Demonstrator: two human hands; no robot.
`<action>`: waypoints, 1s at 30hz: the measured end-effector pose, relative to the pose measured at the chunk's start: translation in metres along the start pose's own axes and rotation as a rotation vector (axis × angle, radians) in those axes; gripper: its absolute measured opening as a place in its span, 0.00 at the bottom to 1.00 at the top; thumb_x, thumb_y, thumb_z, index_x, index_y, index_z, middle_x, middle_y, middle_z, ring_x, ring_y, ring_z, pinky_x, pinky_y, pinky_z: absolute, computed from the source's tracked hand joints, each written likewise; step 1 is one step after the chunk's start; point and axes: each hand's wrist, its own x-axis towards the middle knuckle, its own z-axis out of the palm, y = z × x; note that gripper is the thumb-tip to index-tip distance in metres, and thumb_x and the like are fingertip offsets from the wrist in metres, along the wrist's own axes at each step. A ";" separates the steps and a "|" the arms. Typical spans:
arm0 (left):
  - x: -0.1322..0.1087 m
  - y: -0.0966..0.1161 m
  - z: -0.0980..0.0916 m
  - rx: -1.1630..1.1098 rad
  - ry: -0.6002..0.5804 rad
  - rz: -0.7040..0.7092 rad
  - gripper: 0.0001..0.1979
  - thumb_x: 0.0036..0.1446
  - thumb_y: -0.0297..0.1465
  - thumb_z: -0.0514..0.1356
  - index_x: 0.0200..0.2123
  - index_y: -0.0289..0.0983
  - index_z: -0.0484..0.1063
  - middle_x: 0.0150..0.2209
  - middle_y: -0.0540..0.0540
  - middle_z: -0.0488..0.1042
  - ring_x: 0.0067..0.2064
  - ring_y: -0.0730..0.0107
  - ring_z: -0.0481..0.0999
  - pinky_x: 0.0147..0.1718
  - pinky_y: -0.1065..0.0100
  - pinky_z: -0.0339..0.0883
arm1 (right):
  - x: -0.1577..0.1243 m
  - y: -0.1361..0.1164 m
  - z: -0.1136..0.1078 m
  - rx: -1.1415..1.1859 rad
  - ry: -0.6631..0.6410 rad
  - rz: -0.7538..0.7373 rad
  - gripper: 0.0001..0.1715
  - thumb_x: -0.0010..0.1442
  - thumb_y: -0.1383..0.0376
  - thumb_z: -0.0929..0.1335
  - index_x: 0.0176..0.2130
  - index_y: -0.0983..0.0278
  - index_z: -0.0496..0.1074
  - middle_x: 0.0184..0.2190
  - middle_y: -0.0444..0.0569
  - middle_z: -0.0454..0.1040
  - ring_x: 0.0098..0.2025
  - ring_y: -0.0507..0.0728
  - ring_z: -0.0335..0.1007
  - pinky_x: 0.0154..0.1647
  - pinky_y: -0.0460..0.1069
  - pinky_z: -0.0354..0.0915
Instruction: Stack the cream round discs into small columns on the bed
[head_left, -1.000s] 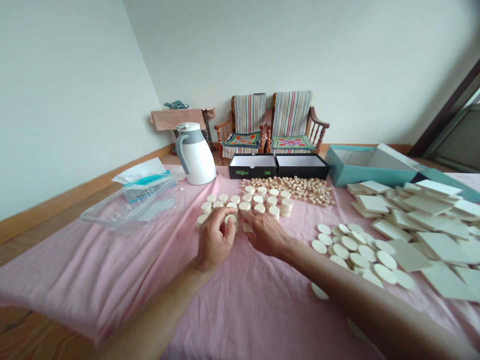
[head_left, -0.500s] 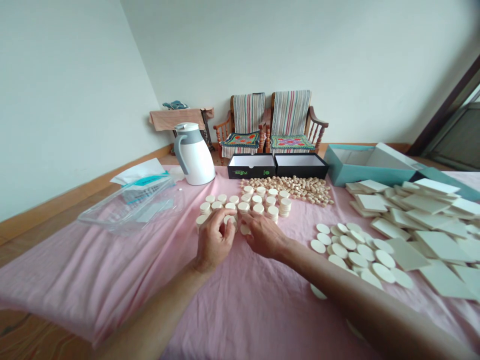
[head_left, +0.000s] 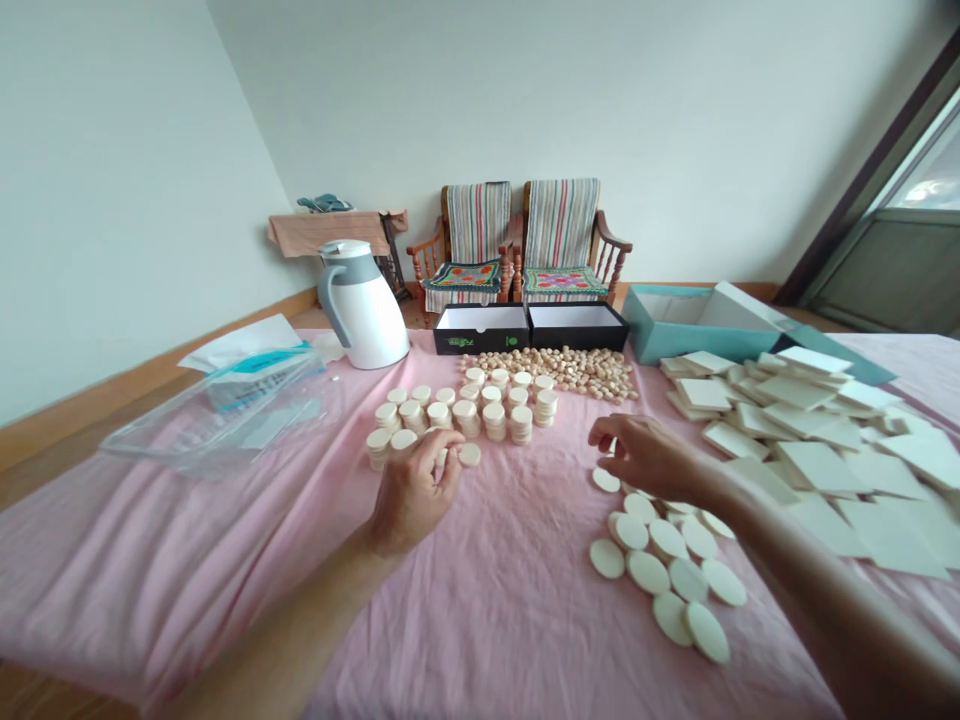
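Table under a pink cloth [head_left: 480, 620]; both your hands are over it.

Your left hand [head_left: 415, 492] is at the near side of the stacked discs [head_left: 493, 418], fingers curled, thumb and fingertips close together. A pale round disc [head_left: 469, 456] sits right at the fingertips; you can't tell from here whether they grip it or only touch it. The stacks stand upright in rough rows in the mid-table, some partly hidden behind this hand.

Your right hand [head_left: 649, 458] is well apart from the left, over the far end of the loose discs [head_left: 668, 540]. Fingers are bent, thumb and forefinger parted; you see nothing held in them. The loose discs lie flat or overlapping, spreading toward the table's near edge.

Square tiles [head_left: 817, 470] are heaped beyond your right forearm, toward the right edge. Small wooden beads [head_left: 562, 372] lie between the stacks and two open black boxes [head_left: 480, 342], which stand side by side at the far edge. A teal box [head_left: 667, 340] is just right of them. Toward the far left corner: white-and-grey jug [head_left: 373, 322], clear plastic tray [head_left: 180, 432].
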 end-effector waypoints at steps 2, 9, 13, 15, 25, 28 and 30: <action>0.001 -0.003 0.001 -0.001 0.007 -0.033 0.07 0.55 0.28 0.54 0.35 0.37 0.71 0.30 0.49 0.77 0.24 0.75 0.71 0.27 0.74 0.64 | -0.010 0.007 -0.002 -0.014 -0.074 -0.015 0.12 0.48 0.70 0.66 0.36 0.64 0.70 0.34 0.49 0.73 0.34 0.55 0.67 0.34 0.47 0.59; 0.001 -0.009 0.004 0.006 0.020 -0.084 0.06 0.54 0.28 0.55 0.35 0.38 0.72 0.27 0.52 0.76 0.24 0.76 0.70 0.25 0.75 0.62 | -0.017 0.004 0.005 -0.026 -0.099 -0.151 0.18 0.45 0.76 0.64 0.38 0.64 0.70 0.37 0.51 0.70 0.41 0.57 0.65 0.40 0.48 0.59; 0.000 -0.008 0.004 0.001 0.019 -0.095 0.06 0.54 0.29 0.55 0.34 0.38 0.72 0.26 0.52 0.75 0.23 0.76 0.69 0.25 0.75 0.61 | -0.013 -0.009 0.012 -0.075 -0.061 -0.139 0.13 0.46 0.74 0.64 0.35 0.65 0.69 0.34 0.51 0.69 0.38 0.57 0.66 0.37 0.48 0.58; 0.001 -0.008 0.003 -0.006 0.017 -0.103 0.06 0.54 0.28 0.55 0.34 0.38 0.72 0.27 0.53 0.75 0.23 0.76 0.69 0.25 0.75 0.61 | -0.011 -0.017 0.016 -0.067 -0.025 -0.100 0.09 0.50 0.70 0.64 0.35 0.66 0.69 0.34 0.52 0.69 0.36 0.56 0.66 0.35 0.48 0.58; 0.002 -0.009 0.002 -0.045 0.047 -0.117 0.06 0.54 0.27 0.55 0.34 0.38 0.70 0.28 0.53 0.77 0.22 0.77 0.70 0.24 0.76 0.61 | -0.005 -0.018 0.032 0.089 -0.005 -0.175 0.11 0.51 0.71 0.63 0.37 0.64 0.68 0.34 0.49 0.67 0.34 0.53 0.64 0.34 0.46 0.57; 0.002 -0.009 0.002 -0.057 0.047 -0.127 0.06 0.54 0.26 0.55 0.35 0.38 0.70 0.29 0.53 0.77 0.22 0.77 0.70 0.24 0.76 0.61 | 0.000 -0.029 0.036 0.051 0.021 -0.132 0.10 0.48 0.72 0.64 0.34 0.65 0.67 0.33 0.49 0.66 0.31 0.52 0.63 0.31 0.46 0.56; 0.002 -0.009 0.001 -0.065 0.052 -0.134 0.06 0.54 0.26 0.55 0.35 0.38 0.70 0.29 0.53 0.77 0.22 0.77 0.69 0.25 0.75 0.62 | 0.007 -0.043 0.037 0.035 0.038 -0.119 0.10 0.46 0.71 0.65 0.33 0.66 0.66 0.32 0.49 0.66 0.30 0.52 0.62 0.29 0.46 0.55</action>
